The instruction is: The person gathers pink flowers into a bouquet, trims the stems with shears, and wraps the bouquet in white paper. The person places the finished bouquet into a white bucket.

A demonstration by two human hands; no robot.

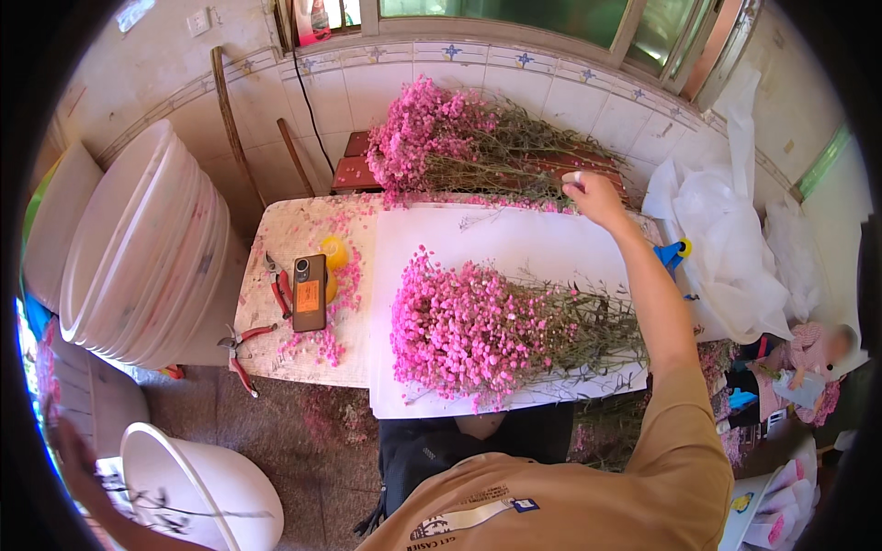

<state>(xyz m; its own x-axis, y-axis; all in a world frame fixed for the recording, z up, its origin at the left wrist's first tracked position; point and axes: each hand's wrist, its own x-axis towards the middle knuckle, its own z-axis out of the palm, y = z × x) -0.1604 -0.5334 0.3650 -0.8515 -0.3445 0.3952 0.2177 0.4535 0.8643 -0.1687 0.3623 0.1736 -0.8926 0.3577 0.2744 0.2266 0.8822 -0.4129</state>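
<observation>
Behind the pale bench [280, 225], a white tiled wall [367, 96] is running across, a blue-motif border strip [450, 52] topping it. A window [514, 18] is sitting high behind the bench, glass showing green. A red-brown wooden stand [356, 174] is resting just behind the bench. Marked plaster wall [129, 73] with a white socket [197, 22] is rising left of the bench. Dark brown floor [312, 459] is showing on the bench's near side. Bright light is showing far left of the bench.

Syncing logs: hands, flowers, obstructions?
Right hand at rear bunch, stem end; left hand blurred, far left. Front pink bunch on white paper. Phone left of paper.
</observation>
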